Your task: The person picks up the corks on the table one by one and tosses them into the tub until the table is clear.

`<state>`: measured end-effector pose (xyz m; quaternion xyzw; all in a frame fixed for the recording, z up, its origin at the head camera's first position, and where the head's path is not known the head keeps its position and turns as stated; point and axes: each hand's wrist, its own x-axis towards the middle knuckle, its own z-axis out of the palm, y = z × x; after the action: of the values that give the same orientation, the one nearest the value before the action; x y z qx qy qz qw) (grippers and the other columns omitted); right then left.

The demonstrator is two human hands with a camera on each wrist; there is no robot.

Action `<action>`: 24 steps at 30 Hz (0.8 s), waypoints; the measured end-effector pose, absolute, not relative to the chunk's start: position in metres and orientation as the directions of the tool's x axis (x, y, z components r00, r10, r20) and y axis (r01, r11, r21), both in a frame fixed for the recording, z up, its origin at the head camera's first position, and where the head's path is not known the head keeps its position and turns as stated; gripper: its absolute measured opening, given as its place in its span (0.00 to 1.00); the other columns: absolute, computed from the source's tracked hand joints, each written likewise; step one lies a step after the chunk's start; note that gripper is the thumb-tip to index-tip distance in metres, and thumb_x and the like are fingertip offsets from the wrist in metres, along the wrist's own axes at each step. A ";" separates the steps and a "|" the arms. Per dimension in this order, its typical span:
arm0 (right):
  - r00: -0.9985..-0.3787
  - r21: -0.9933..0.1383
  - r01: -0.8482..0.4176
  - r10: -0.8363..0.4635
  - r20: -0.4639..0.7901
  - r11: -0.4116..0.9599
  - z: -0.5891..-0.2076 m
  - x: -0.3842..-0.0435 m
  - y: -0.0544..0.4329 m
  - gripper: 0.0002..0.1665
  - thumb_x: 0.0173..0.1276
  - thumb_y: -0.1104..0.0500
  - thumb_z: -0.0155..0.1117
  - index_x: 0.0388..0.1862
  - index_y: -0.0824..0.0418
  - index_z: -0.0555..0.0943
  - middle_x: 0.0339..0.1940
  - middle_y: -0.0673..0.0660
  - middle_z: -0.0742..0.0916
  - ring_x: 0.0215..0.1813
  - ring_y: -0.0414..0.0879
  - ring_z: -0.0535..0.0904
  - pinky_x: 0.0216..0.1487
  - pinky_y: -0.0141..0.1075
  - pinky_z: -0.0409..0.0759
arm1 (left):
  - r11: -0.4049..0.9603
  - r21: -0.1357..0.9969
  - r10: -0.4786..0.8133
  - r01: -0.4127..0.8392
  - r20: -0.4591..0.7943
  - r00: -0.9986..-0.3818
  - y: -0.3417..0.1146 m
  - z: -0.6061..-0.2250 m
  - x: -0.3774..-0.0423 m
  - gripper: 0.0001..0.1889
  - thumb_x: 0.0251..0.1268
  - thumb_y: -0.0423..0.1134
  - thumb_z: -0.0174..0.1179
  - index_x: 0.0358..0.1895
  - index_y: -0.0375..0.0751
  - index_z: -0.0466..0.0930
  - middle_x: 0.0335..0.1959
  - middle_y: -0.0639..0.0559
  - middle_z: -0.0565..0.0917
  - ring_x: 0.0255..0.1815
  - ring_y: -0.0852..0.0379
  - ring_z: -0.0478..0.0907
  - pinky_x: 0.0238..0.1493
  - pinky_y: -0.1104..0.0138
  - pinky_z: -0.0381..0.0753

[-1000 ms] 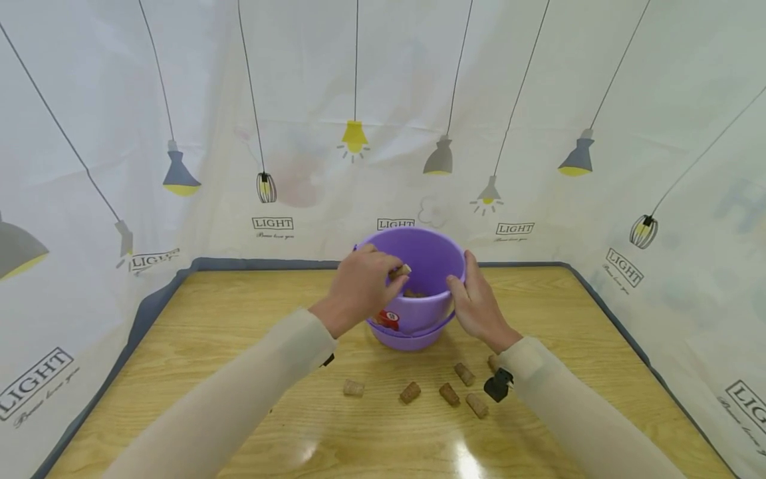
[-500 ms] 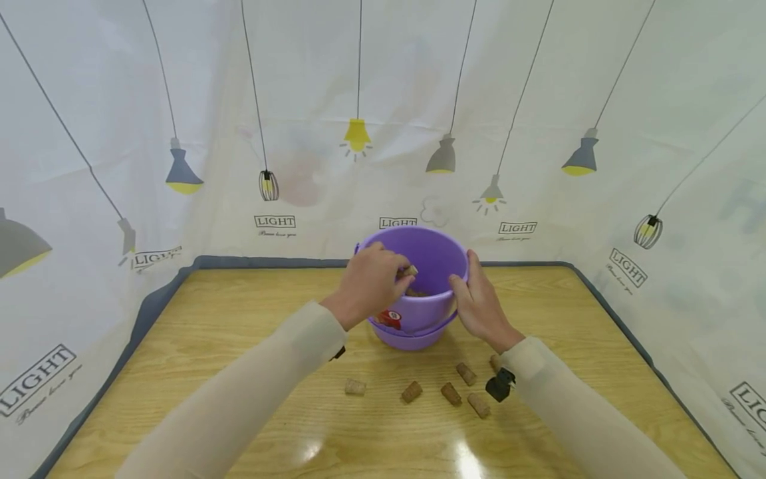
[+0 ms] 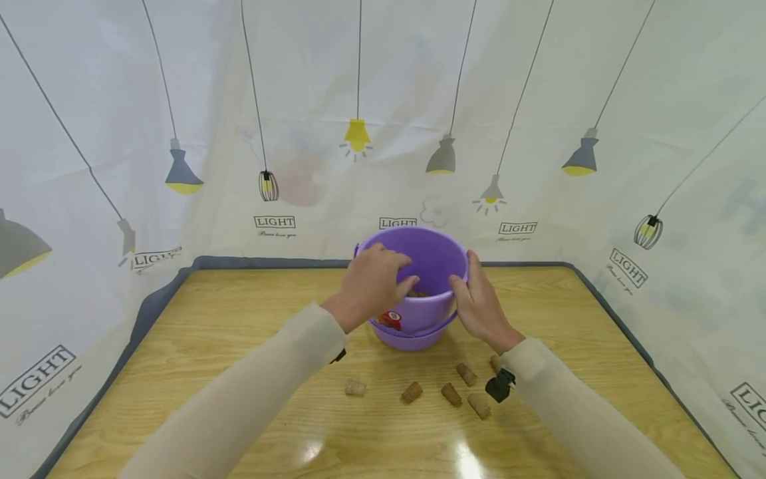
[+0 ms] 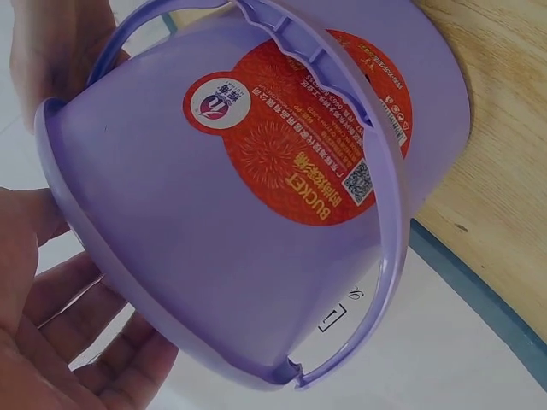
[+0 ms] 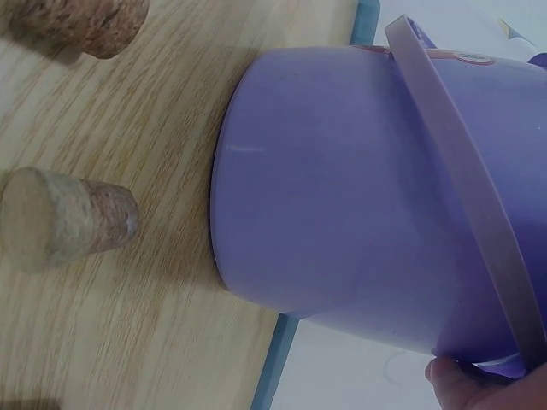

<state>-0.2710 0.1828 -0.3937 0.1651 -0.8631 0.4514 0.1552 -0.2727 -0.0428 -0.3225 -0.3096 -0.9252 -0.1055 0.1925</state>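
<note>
A purple plastic bucket point(image 3: 419, 316) stands on the wooden table, its handle hanging down over a red label point(image 4: 291, 141). My left hand point(image 3: 374, 279) is over the bucket's near left rim, thumb and fingers spread apart with nothing visible between them. In the left wrist view the left hand point(image 4: 60, 325) reaches past the rim. My right hand point(image 3: 481, 306) grips the right rim, thumb on the near side. A few corks point(image 3: 420, 293) show at the bottom inside; the rest of the inside is hidden.
Several loose corks lie on the table in front of the bucket, among them a pale cork point(image 3: 356, 387) to the left and a brown cork point(image 3: 411, 392). A tapered cork point(image 5: 68, 218) shows close in the right wrist view. Printed sheeting point(image 3: 323, 193) surrounds the table point(image 3: 239, 319).
A cork pinched in my left hand has been let go over the bucket, and the fingers have spread. The left hand moved slightly right earlier. The right hand keeps its grip.
</note>
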 end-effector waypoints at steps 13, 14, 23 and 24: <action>-0.897 -0.730 -0.425 -0.143 0.418 0.535 -0.394 -0.272 0.183 0.39 0.82 0.56 0.42 0.84 0.66 0.44 0.79 0.71 0.64 0.78 0.63 0.62 0.78 0.56 0.61 | 0.755 0.086 0.530 0.650 0.504 -0.682 -0.053 -0.321 -0.260 0.17 0.68 0.49 0.68 0.50 0.40 0.89 0.46 0.48 0.90 0.45 0.49 0.84 0.48 0.59 0.87; -0.897 -0.730 -0.426 -0.143 0.419 0.534 -0.394 -0.272 0.183 0.39 0.82 0.56 0.42 0.84 0.66 0.44 0.79 0.71 0.64 0.78 0.63 0.62 0.78 0.56 0.61 | 0.752 0.088 0.529 0.653 0.511 -0.678 -0.054 -0.321 -0.259 0.17 0.68 0.48 0.68 0.50 0.40 0.89 0.45 0.48 0.90 0.46 0.48 0.84 0.48 0.58 0.87; -0.900 -0.737 -0.421 -0.142 0.412 0.529 -0.395 -0.272 0.183 0.38 0.82 0.58 0.43 0.84 0.66 0.44 0.79 0.70 0.64 0.78 0.63 0.63 0.77 0.57 0.63 | 0.739 0.085 0.516 0.669 0.567 -0.642 -0.066 -0.323 -0.255 0.14 0.66 0.46 0.70 0.47 0.41 0.90 0.43 0.51 0.91 0.45 0.50 0.85 0.53 0.57 0.86; -0.899 -0.736 -0.422 -0.141 0.415 0.529 -0.395 -0.272 0.183 0.38 0.82 0.59 0.43 0.84 0.66 0.44 0.79 0.71 0.64 0.78 0.63 0.63 0.77 0.57 0.62 | 0.739 0.085 0.514 0.668 0.570 -0.641 -0.067 -0.323 -0.255 0.14 0.66 0.46 0.70 0.47 0.41 0.90 0.43 0.51 0.91 0.44 0.50 0.85 0.54 0.57 0.85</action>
<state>-0.2724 0.1827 -0.3946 0.1635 -0.8606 0.4570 0.1541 -0.2549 -0.0666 -0.3230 -0.3305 -0.8940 -0.1454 0.2653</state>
